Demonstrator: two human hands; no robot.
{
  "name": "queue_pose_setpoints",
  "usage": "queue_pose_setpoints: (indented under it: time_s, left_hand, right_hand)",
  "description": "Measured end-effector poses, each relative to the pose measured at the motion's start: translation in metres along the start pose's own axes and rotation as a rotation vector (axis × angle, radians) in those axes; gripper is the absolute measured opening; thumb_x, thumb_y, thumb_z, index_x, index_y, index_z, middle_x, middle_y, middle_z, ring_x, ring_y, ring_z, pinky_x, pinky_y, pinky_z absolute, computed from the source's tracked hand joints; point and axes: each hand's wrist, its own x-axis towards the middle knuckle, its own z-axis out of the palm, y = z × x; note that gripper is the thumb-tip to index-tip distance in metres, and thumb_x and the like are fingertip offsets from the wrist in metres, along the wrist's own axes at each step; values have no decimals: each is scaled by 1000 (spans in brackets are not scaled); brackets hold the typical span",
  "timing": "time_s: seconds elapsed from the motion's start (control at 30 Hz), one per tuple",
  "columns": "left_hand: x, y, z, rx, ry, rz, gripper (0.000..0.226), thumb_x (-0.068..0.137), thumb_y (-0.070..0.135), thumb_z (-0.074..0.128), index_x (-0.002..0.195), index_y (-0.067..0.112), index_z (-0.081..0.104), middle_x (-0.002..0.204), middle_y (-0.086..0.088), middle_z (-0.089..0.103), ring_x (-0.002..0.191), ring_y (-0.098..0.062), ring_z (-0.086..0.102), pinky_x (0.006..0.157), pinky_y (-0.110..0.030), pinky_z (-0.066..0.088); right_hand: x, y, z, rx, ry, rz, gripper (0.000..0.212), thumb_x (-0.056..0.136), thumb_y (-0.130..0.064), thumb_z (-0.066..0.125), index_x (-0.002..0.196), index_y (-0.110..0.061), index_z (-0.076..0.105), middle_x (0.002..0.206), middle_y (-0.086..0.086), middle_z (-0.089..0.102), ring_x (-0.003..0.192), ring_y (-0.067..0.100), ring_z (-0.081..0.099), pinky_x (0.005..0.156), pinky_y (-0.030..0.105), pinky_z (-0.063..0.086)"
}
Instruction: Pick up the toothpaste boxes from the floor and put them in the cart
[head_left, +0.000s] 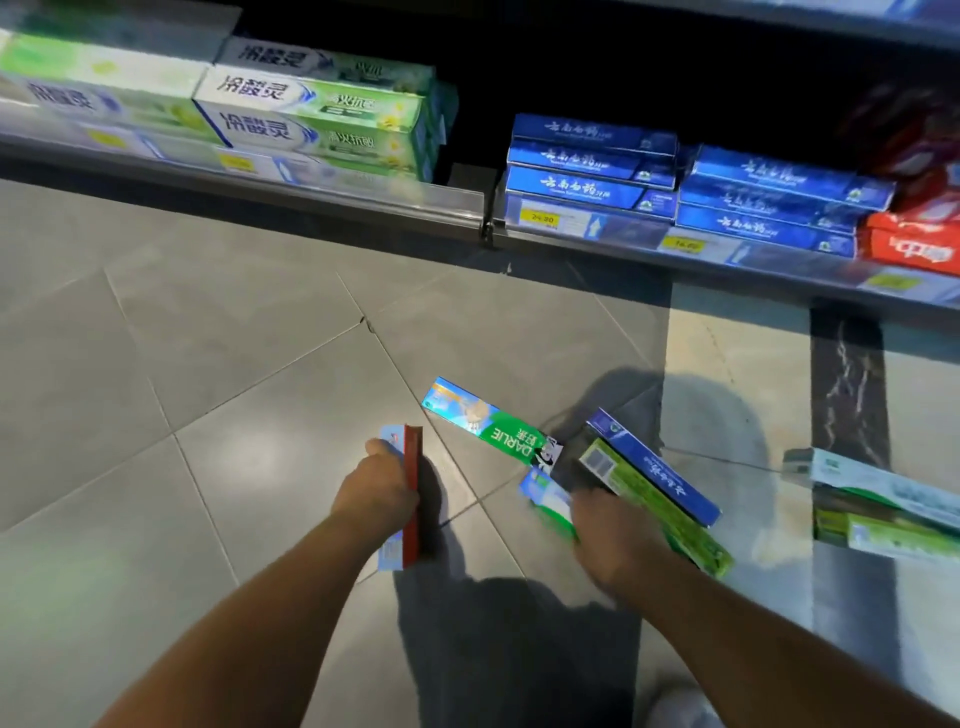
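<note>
My left hand (376, 486) grips a red and light-blue toothpaste box (410, 499), held on edge just above the grey floor tiles. My right hand (610, 538) is closed around a bundle of boxes: a green box (654, 506), a blue box (657, 470) on top of it, and a white-green box (548, 499) sticking out to the left. A green Darlie box (493, 428) lies flat on the floor between my hands. More white and green boxes (883, 504) lie at the right edge. No cart is in view.
A low store shelf (363, 200) runs across the top, stocked with white-green boxes (311, 119) on the left, blue boxes (597, 171) in the middle and red boxes (914, 239) on the right. My shoe (680, 706) shows at the bottom.
</note>
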Motion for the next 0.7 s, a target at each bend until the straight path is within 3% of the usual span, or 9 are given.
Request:
queue_pose_setpoints:
  time_s: [0.13,0.23,0.33,0.4,0.57,0.7]
  left_hand:
    - [-51,25,-65,6,56,109,40,83,28,66,100,10,34,101,-16,60,95,-38,64,69,-35,49]
    - [-122,60,-147,37,68,207,41,82,24,70,103,8,39,103,-16,62,95,-37,63,71,-36,48]
    - [-221,101,-242,87,122,325,38,82,26,73,91,11,39,94,-10,59,97,-38,61,70,-33,41]
    - [-299,130,-306,146,130,408,36,83,28,73,79,13,41,81,1,46,96,-37,60,71,-32,40]
    - [-473,189,-431,117,160,606,39,82,30,74,95,12,41,89,-9,62,85,-33,60,71,-37,48]
    - [-595,233,-496,213,201,802,41,83,32,72,90,17,35,79,0,56,83,-31,58,58,-33,33]
  right_hand:
    - [-48,-7,-77,136,68,-4,29,90,-28,62,114,-16,52,110,7,66,100,28,66,70,32,45]
    - [-110,-12,-176,233,112,-29,31,87,-28,64,112,-16,50,110,10,63,101,33,63,71,33,43]
    - [-193,-13,-290,275,138,-49,29,84,-33,67,100,-16,50,104,13,63,97,33,62,71,32,44]
    - [-260,-10,-365,344,188,-40,30,81,-33,68,99,-15,53,100,12,64,94,32,62,69,31,44]
    - [-422,-2,-512,538,315,-23,24,82,-33,69,96,-18,56,93,5,65,89,27,62,70,31,46]
    - [-540,9,-593,522,410,44,38,85,-41,67,111,-16,58,105,7,68,99,28,62,77,34,48]
